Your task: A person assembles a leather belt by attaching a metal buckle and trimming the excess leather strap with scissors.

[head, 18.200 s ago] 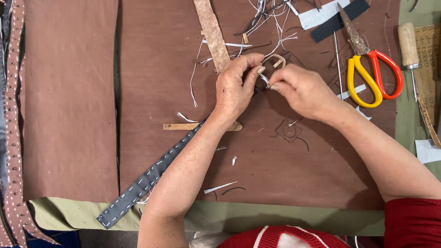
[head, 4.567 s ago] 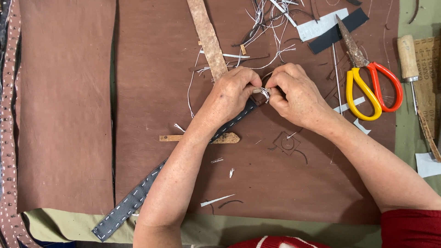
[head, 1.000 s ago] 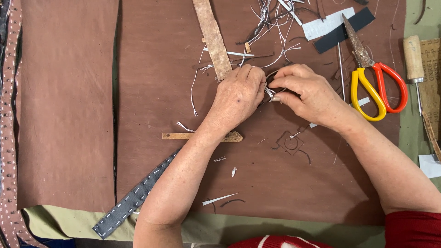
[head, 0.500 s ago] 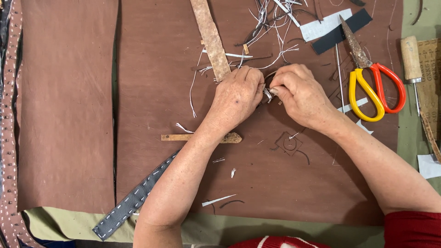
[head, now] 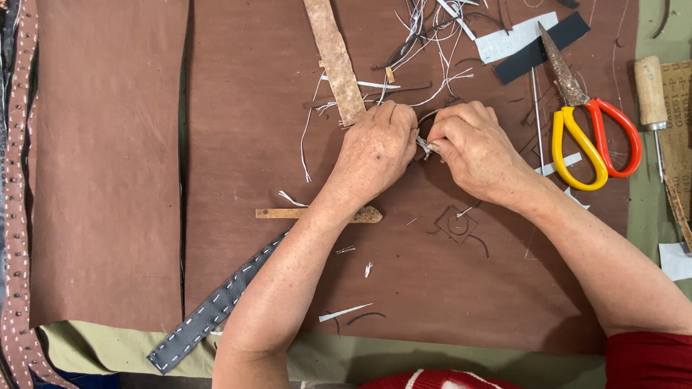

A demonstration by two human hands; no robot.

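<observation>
Together, left hand (head: 375, 155) and right hand (head: 472, 148) pinch closed fingers on a grey stitched strap (head: 216, 310).

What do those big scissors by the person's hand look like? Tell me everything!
The scissors have one yellow handle loop and one red-orange one, which look like plastic. Their blades are shut into a single dull, rusty-looking metal point aimed up and to the left. They lie flat on the brown leather sheet, the tip resting across a black strip. A thin needle-like rod lies just beside them. No hand touches them; the right hand is near.
</observation>
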